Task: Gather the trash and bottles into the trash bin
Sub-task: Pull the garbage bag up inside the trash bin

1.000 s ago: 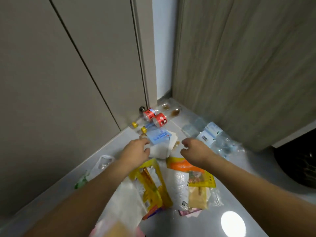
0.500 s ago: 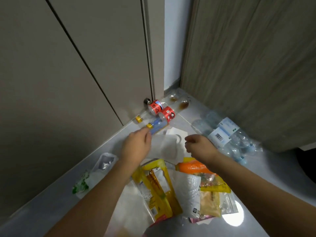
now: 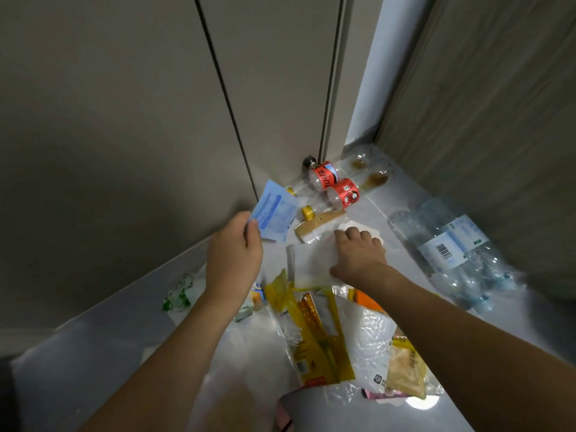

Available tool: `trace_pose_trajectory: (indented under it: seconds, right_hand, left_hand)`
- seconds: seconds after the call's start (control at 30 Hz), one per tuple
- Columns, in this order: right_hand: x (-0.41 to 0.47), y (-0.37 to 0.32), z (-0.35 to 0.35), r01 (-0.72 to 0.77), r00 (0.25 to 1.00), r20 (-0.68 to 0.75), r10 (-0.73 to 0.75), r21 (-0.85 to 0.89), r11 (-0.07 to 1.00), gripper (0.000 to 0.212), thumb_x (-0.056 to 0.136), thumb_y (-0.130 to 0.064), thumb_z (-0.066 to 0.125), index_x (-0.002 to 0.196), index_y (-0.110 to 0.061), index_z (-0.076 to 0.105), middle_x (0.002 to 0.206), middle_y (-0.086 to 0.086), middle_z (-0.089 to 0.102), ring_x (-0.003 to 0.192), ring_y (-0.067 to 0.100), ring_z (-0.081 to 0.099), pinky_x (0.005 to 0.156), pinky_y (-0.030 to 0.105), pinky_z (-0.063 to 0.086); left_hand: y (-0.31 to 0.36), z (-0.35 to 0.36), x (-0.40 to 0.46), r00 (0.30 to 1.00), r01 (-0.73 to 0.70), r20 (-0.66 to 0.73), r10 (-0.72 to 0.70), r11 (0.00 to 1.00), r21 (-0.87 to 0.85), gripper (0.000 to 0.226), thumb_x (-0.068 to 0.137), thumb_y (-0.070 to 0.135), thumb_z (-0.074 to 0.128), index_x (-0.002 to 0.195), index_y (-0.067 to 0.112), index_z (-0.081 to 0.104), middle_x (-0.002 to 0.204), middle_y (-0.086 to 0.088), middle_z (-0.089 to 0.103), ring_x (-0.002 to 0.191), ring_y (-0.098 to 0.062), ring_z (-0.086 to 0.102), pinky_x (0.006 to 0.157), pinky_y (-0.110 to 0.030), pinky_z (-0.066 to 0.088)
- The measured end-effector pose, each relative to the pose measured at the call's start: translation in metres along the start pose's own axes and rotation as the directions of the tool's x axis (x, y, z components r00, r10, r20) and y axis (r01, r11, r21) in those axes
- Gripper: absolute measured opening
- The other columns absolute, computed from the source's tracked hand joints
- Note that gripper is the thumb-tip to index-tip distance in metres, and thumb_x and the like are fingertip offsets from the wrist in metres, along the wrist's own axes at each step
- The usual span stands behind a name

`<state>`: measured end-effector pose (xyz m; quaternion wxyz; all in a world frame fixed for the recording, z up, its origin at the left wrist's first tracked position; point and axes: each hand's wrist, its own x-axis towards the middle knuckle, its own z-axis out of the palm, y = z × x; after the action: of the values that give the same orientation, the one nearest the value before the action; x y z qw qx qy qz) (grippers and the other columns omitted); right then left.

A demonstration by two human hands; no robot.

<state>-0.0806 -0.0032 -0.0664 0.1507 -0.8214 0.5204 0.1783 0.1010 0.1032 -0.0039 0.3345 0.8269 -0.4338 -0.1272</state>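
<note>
My left hand (image 3: 234, 251) pinches a blue packet (image 3: 275, 214) and holds it raised off the floor. My right hand (image 3: 358, 254) grips the edge of a white wrapper (image 3: 308, 263) lying on the floor. Two bottles with red labels (image 3: 335, 187) lie in the corner by the door, one with a yellow cap (image 3: 308, 212). Crushed clear water bottles (image 3: 452, 244) lie at the right along the wooden wall. Yellow snack bags (image 3: 311, 325) and clear plastic wrappers (image 3: 371, 341) are strewn between my forearms. No trash bin is in view.
A green and white wrapper (image 3: 179, 296) lies by the left wall. A brown cardboard piece (image 3: 318, 226) lies beyond my right hand. Cabinet doors and a wooden panel close in the corner. A small door stopper (image 3: 308, 162) sits at the door's foot.
My left hand picked up the blue packet and lifted it to the left. My right hand came down on the white wrapper and took hold of it. The view shifted closer to the corner.
</note>
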Motion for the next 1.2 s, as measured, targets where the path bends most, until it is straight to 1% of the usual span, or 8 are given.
trace_pose_trajectory:
  seconds: [0.2,0.37,0.53,0.63,0.7,0.8,1.03,1.2]
  right_hand:
    - [0.000,0.003,0.009,0.018,0.998,-0.064,-0.020,-0.030,0.999,0.063,0.081,-0.029,0.061,0.138,-0.021,0.036,0.134,0.010,0.036,0.122,0.031,0.038,0.101,0.039,0.033]
    - [-0.002,0.001,0.013,0.112,0.988,-0.091,-0.125,-0.131,0.985,0.051,0.082,-0.020,0.056,0.132,-0.024,0.044,0.136,0.009,0.033,0.121,0.030,0.036,0.100,0.039,0.032]
    - [-0.001,0.000,0.007,0.103,0.982,-0.154,-0.112,-0.066,0.992,0.034,0.088,-0.018,0.047,0.122,-0.016,0.052,0.125,0.010,0.045,0.114,0.030,0.043,0.095,0.037,0.034]
    - [-0.007,0.003,-0.011,0.131,0.977,-0.179,-0.112,0.097,0.987,0.018,0.093,-0.020,0.044,0.109,-0.015,0.053,0.109,0.010,0.062,0.100,0.031,0.056,0.076,0.033,0.040]
    - [-0.016,0.009,-0.030,0.134,0.975,-0.206,-0.087,0.228,0.964,0.015,0.096,-0.024,0.043,0.106,-0.016,0.051,0.100,0.011,0.065,0.089,0.032,0.060,0.067,0.033,0.044]
    - [-0.031,0.027,-0.065,0.134,0.964,-0.259,-0.062,0.272,0.953,0.016,0.096,-0.024,0.043,0.104,-0.014,0.053,0.101,0.015,0.065,0.091,0.035,0.060,0.071,0.036,0.047]
    - [-0.107,0.094,-0.145,-0.025,0.978,-0.189,0.093,0.334,0.942,0.008,0.089,-0.021,0.046,0.087,-0.017,0.053,0.110,0.013,0.063,0.102,0.031,0.059,0.075,0.028,0.042]
    - [-0.187,0.171,-0.192,-0.171,0.953,-0.167,0.251,0.385,0.907,0.011,0.088,-0.023,0.047,0.086,-0.014,0.053,0.111,0.017,0.064,0.103,0.030,0.060,0.071,0.023,0.036]
  left_hand:
    - [0.009,0.000,-0.008,0.993,0.033,0.120,-0.024,0.997,-0.075,0.026,0.097,0.035,0.038,0.099,0.028,0.062,0.086,0.009,0.068,0.076,-0.009,0.065,0.061,-0.040,0.054]
    - [0.015,-0.012,-0.015,0.985,0.101,0.153,-0.078,0.983,-0.152,0.025,0.097,0.034,0.040,0.099,0.026,0.064,0.092,0.005,0.071,0.079,-0.011,0.069,0.067,-0.040,0.058]
    - [0.010,-0.026,-0.016,0.983,0.148,0.133,-0.124,0.972,-0.183,0.022,0.095,0.028,0.043,0.089,0.025,0.064,0.080,0.006,0.071,0.074,-0.007,0.070,0.068,-0.045,0.057]
    - [0.017,-0.034,-0.015,0.988,0.140,0.095,-0.122,0.966,-0.219,0.021,0.098,0.017,0.045,0.090,0.018,0.064,0.081,0.006,0.071,0.071,0.001,0.069,0.065,-0.044,0.056]
    - [0.026,-0.035,-0.013,0.988,0.143,0.090,-0.124,0.958,-0.248,0.020,0.099,0.017,0.044,0.092,0.018,0.063,0.086,0.005,0.071,0.071,-0.001,0.069,0.063,-0.045,0.055]
    - [0.048,-0.032,-0.012,0.985,0.170,0.063,-0.159,0.950,-0.263,0.022,0.098,0.019,0.043,0.086,0.028,0.059,0.087,0.004,0.071,0.073,-0.012,0.071,0.067,-0.048,0.057]
    - [0.145,-0.029,-0.014,0.973,-0.146,0.156,0.172,0.976,-0.164,0.026,0.089,0.033,0.036,0.099,0.025,0.058,0.086,-0.001,0.070,0.076,-0.026,0.069,0.069,-0.042,0.055]
    - [0.239,-0.035,-0.031,0.905,-0.390,0.142,0.400,0.916,-0.095,0.018,0.095,0.018,0.044,0.091,0.016,0.061,0.065,0.002,0.059,0.055,-0.008,0.057,0.051,-0.022,0.041]
